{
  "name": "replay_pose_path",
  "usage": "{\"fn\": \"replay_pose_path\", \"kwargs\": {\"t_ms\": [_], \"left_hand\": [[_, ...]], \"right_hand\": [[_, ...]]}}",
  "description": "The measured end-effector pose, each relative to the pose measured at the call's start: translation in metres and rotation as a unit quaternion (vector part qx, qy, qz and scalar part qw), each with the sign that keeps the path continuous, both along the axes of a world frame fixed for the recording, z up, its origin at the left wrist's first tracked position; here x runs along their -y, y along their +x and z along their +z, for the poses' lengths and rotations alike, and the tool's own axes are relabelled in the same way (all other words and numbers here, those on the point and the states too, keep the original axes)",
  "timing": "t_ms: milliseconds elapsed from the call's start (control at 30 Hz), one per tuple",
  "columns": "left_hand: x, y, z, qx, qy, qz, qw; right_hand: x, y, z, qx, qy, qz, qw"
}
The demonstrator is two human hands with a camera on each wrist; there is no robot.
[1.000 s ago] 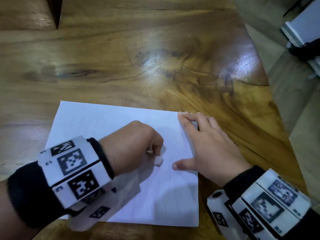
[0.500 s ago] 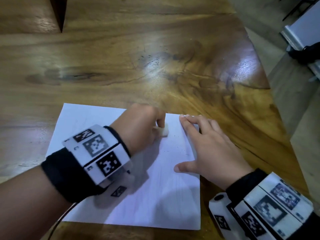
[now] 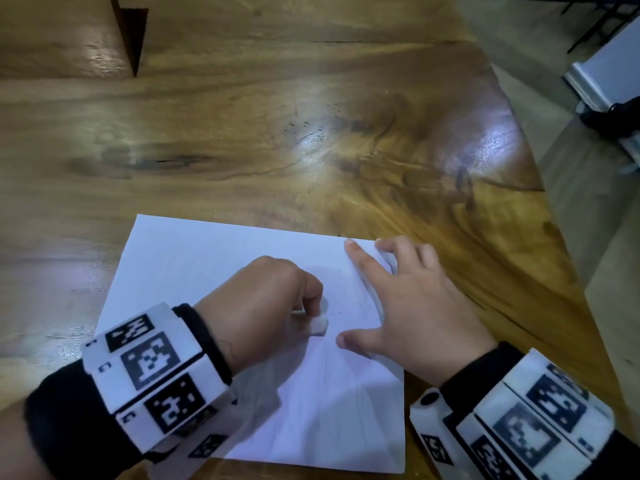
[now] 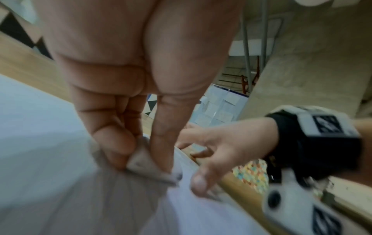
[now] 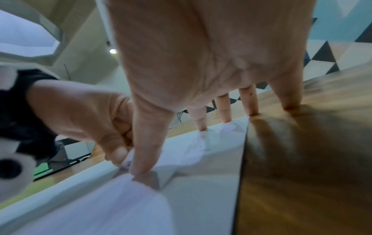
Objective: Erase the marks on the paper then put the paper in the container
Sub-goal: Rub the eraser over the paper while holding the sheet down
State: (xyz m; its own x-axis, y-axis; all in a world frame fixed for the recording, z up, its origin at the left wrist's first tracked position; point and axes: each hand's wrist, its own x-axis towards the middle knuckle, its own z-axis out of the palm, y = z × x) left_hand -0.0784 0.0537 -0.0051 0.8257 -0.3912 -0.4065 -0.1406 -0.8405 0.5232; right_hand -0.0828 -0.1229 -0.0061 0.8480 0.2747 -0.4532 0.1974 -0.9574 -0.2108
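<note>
A white sheet of paper [image 3: 207, 271] lies flat on the wooden table [image 3: 277, 133], with faint pencil marks [image 3: 360, 299] near its right side. My left hand [image 3: 263, 299] pinches a small white eraser [image 3: 320, 323] between thumb and fingers and presses it on the paper; the left wrist view shows the eraser [image 4: 145, 162] against the sheet [image 4: 40, 135]. My right hand [image 3: 408, 299] lies spread on the paper's right edge, with straight fingertips [image 5: 201, 125] and thumb pressing it down. No container is in view.
The table's right edge [image 3: 561, 237] runs diagonally close to my right hand, with floor beyond it. A dark wedge-shaped gap [image 3: 131, 39] shows at the far left of the table. A white-and-dark object [image 3: 609, 95] stands off the table at the upper right.
My left hand with the eraser has slid back toward me from the paper's far edge to its middle. The right hand has stayed pressing the paper's right edge.
</note>
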Motion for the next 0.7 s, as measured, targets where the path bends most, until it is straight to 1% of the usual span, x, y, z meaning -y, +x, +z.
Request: {"fn": "replay_pose_path", "kwargs": {"t_ms": [67,100,167,233,300,367,400,467,500,533,633,667,700], "left_hand": [[-0.001,0.01,0.004,-0.017,-0.007,0.021,1.0],[-0.001,0.019,0.005,-0.013,-0.017,0.05,0.999],[0.0,0.04,0.006,0.023,-0.042,0.115,0.992],[0.005,0.056,0.007,0.061,-0.055,0.142,0.986],[0.012,0.061,0.005,0.073,-0.05,0.134,0.987],[0.013,0.056,0.003,0.078,-0.032,0.108,0.991],[0.012,0.052,0.002,0.069,-0.02,0.083,0.994],[0.006,0.047,0.002,0.02,-0.003,0.035,0.999],[0.004,0.048,0.004,0.005,-0.002,0.028,1.0],[0.003,0.05,0.003,0.01,-0.003,0.033,0.999],[0.008,0.054,0.004,0.073,-0.01,0.093,0.993],[0.009,0.052,0.003,0.087,-0.007,0.1,0.991],[0.008,0.048,0.002,0.091,-0.007,0.088,0.992]], "right_hand": [[-0.005,0.0,-0.002,0.007,-0.018,-0.005,1.0],[-0.006,0.001,-0.003,0.007,-0.025,-0.005,1.0],[-0.007,0.001,-0.004,0.003,-0.033,-0.004,0.999],[-0.007,0.001,-0.004,0.001,-0.036,-0.004,0.999],[-0.006,0.001,-0.004,0.0,-0.036,-0.005,0.999],[-0.007,0.002,-0.004,0.0,-0.038,-0.006,0.999],[-0.007,0.002,-0.004,0.0,-0.038,-0.007,0.999],[-0.006,0.002,-0.005,-0.002,-0.035,-0.01,0.999],[-0.006,0.002,-0.005,-0.002,-0.034,-0.01,0.999],[-0.007,0.002,-0.005,-0.001,-0.034,-0.009,0.999],[-0.007,0.001,-0.006,0.002,-0.032,-0.011,0.999],[-0.006,0.002,-0.006,0.002,-0.032,-0.012,0.999],[-0.006,0.002,-0.006,0.001,-0.031,-0.013,0.999]]}}
